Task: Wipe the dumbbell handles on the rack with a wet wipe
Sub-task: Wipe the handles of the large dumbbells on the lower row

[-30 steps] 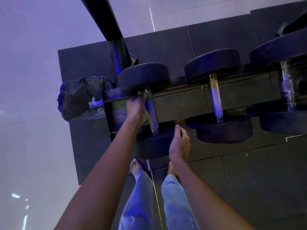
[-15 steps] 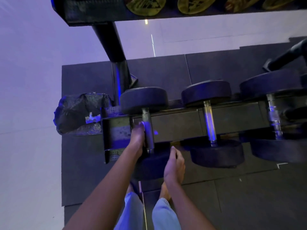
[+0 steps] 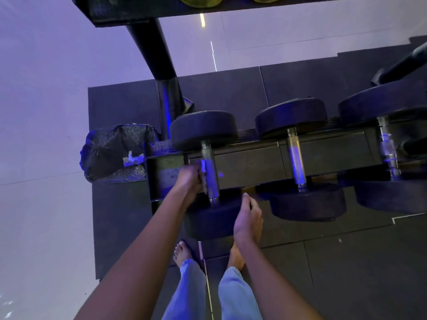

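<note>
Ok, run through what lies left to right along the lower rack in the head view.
black bag → left hand holding the wet wipe → first dumbbell handle → right hand → second dumbbell handle → third dumbbell handle

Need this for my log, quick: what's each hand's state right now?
Left hand: grips the wet wipe against the dumbbell handle.
Right hand: open, resting on the dumbbell's near head.
</note>
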